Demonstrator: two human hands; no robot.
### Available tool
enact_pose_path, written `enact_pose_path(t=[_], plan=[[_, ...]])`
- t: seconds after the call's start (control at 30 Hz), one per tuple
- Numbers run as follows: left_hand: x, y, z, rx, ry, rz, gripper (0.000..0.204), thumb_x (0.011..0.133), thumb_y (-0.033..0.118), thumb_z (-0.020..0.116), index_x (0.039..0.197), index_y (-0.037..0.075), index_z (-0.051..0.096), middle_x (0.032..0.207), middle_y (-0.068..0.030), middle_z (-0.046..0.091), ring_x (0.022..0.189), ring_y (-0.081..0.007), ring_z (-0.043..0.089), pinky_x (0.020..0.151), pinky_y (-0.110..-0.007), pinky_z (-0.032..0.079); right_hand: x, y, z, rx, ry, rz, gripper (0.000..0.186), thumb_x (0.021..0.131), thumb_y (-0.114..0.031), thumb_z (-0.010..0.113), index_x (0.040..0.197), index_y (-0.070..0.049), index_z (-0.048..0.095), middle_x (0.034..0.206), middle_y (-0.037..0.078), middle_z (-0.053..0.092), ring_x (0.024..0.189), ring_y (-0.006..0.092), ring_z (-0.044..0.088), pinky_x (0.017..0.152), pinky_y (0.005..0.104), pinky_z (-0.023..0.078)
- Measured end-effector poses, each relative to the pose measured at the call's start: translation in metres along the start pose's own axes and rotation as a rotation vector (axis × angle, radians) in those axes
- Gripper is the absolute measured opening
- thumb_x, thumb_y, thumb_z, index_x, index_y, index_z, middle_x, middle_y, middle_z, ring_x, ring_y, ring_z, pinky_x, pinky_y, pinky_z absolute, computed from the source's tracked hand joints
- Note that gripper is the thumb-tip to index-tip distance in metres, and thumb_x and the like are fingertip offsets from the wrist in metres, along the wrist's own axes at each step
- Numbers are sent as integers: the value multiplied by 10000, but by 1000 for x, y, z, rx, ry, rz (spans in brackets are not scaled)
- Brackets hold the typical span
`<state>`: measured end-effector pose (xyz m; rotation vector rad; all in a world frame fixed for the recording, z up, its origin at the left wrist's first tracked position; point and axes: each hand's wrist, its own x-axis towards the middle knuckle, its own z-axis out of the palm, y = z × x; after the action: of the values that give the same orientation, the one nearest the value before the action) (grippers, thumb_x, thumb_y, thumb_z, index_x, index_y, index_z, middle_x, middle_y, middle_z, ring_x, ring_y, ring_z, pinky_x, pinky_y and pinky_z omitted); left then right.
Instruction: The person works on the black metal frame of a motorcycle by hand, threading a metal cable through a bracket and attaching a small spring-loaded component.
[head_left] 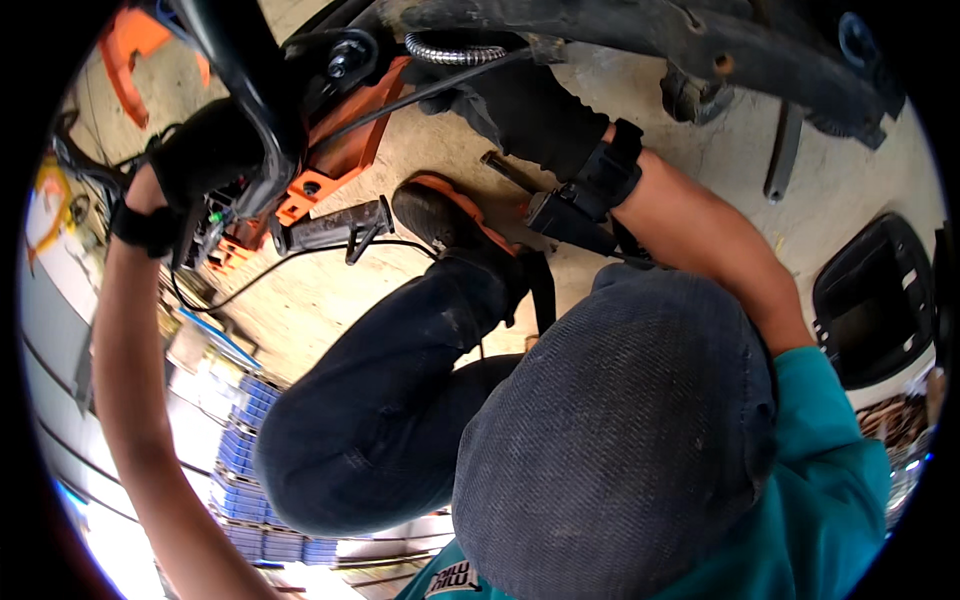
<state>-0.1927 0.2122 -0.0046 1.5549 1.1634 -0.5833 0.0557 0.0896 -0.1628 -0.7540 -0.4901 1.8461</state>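
My left hand [205, 150], in a black glove, is at the left beside a bent black tube [235, 75]. The tube and dark parts hide its fingers. An orange metal bracket [355, 135] slants down just right of that tube. My right hand [525, 115], also gloved in black, reaches under a long, worn black frame beam [620, 22] at the top. Its fingers look curled near a ribbed silver flexible tube [455, 50] and a thin dark rod [415, 97]; what they hold is hidden. Black straps circle both wrists.
A dark metal bracket [335, 228] and a loose black cable [300, 250] lie near my shoe [440, 215]. A bolt-like metal piece [508, 172] is below my right hand. A flat metal bar [785, 150] and a black plastic housing [875, 300] are to the right. Blue stacks [250, 430] stand lower left.
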Motion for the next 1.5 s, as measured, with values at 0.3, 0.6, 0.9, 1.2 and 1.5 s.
enact_pose_path(t=[0.3, 0.6, 0.9, 1.2, 1.5], plan=[[21, 6, 5, -53, -44, -1, 241, 844, 164, 654, 1052, 41, 650, 905, -80, 671, 816, -156, 634, 727, -289, 520, -2, 12, -3, 206, -58, 61, 248, 964, -218, 555, 1058, -2, 629, 898, 97, 629, 755, 167, 591, 697, 302, 516], [24, 8, 12, -53, -46, -16, 225, 857, 138, 656, 1061, 42, 646, 909, -55, 667, 816, -125, 622, 722, -271, 515, -6, -1, 9, 451, -33, 240, 250, 980, -199, 515, 1124, -18, 611, 952, 84, 638, 810, 157, 593, 749, 318, 520], [9, 9, 4, -54, -64, -19, 212, 870, 111, 659, 1070, 43, 642, 913, -31, 664, 816, -94, 611, 718, -253, 510, -19, -22, 6, -305, 78, 38, 246, 931, -222, 608, 1126, -73, 622, 878, 85, 671, 718, 174, 645, 633, 292, 542], [8, 6, -4, -150, -133, -99, 175, 860, 67, 665, 1031, 40, 643, 888, -14, 663, 793, -83, 613, 700, -246, 510, -25, -41, -8, -411, 31, 34, 276, 929, -194, 531, 1144, -39, 606, 892, 133, 650, 811, 195, 637, 716, 337, 524], [9, -8, -1, -122, -75, -35, 282, 863, 86, 668, 1130, 28, 598, 950, -9, 643, 832, -82, 581, 747, -246, 495, -11, -15, -22, 102, 24, 254, 253, 960, -199, 509, 1126, -37, 610, 877, 64, 652, 779, 147, 612, 674, 289, 497]])
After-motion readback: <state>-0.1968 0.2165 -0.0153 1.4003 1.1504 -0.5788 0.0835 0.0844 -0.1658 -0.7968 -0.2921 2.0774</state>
